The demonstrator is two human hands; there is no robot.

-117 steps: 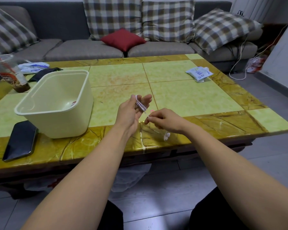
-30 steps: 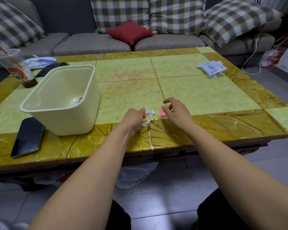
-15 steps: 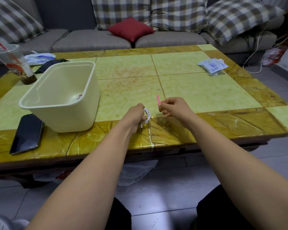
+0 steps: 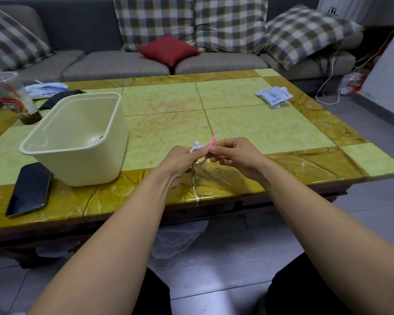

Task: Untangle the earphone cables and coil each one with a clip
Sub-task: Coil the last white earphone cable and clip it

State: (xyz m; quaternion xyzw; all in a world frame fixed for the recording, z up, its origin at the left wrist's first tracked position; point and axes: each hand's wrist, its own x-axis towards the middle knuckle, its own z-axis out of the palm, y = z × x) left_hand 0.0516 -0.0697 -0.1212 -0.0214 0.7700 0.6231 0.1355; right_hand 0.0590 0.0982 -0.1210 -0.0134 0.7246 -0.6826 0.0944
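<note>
Cable: the white earphone cable point(image 4: 198, 153) was bunched in a coil above the bench point(image 4: 282, 133), right of the cream tub point(image 4: 77, 155).
Left hand point(image 4: 180, 160): gripped the coil.
Right hand point(image 4: 234, 153): pinched a pink clip point(image 4: 212, 140), seemingly touching the coil.
Phone point(image 4: 30, 189): lay just left of the tub.

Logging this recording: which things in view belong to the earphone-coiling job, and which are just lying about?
Part of the job:
left hand, gripping the coiled white earphone cable
right hand, pinching the pink clip

Just lying about:
cream tub
phone
plastic cup
tissue packet
red cushion
</note>
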